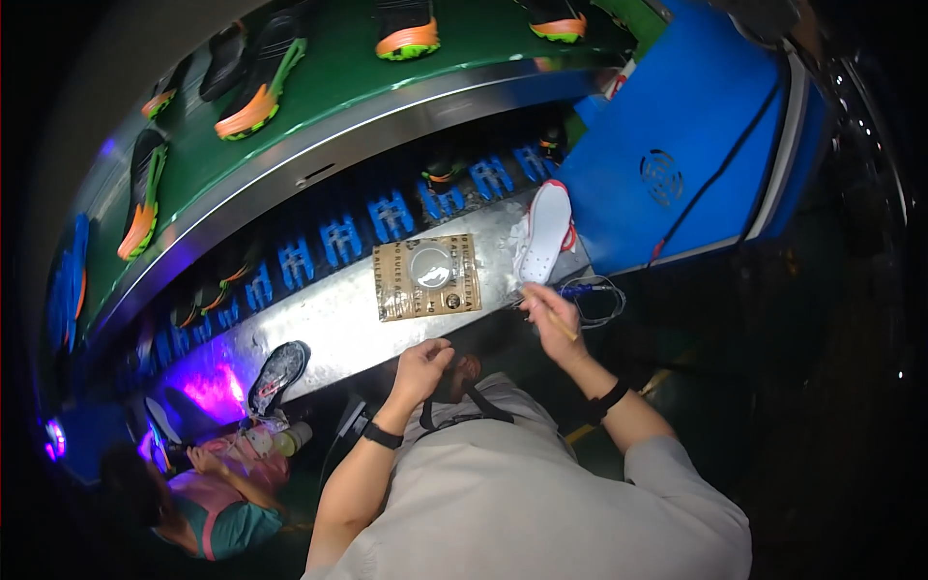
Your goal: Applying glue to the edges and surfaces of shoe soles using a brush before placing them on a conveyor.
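Note:
My right hand (551,327) is closed around a thin tan stick (563,325), like a brush handle; its working end is hidden by the fingers. Just beyond those fingers lies a white shoe sole (547,230) with a red edge, tilted on crumpled white material at the bench's right end. My left hand (421,371) hovers over the bench's near edge, fingers curled together, with nothing visible in them. Between the hands and the conveyor, a round grey dish (431,268) with a whitish patch inside sits on a printed brown sheet (394,302).
Behind the metal bench (333,333) runs a row of blue holders (340,240). Above it, a green conveyor (329,72) carries black-and-orange shoes (261,82). A blue machine panel (667,145) stands at right. A dark sole (279,375) lies at left, near a co-worker (227,483).

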A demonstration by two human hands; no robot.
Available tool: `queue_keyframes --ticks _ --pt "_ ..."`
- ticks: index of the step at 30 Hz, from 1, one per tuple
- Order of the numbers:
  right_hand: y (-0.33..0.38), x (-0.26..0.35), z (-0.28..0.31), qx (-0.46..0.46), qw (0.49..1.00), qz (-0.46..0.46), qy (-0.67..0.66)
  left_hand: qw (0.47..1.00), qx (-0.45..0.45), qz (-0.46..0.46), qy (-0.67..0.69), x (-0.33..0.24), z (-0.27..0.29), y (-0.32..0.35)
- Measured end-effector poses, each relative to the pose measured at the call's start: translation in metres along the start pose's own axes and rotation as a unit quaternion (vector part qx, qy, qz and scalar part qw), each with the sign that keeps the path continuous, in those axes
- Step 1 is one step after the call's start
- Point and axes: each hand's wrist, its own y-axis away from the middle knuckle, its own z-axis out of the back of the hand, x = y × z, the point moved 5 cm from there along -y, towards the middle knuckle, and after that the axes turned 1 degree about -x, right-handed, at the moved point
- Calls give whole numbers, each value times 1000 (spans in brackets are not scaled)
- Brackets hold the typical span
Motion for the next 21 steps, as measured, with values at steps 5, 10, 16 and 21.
queue_keyframes --ticks 5,10,16,21 --pt "-58 -57 47 -29 993 17 112 987 99 49 -118 -13 -57 -60" --pt "-130 -71 56 -90 952 145 254 951 130 253 121 -7 -142 -132" --pt "-128 -97 38 -69 873 222 428 911 141 248 298 3 -194 -178" --pt "-82 -75 30 95 951 27 292 898 143 233 343 9 -175 -167"
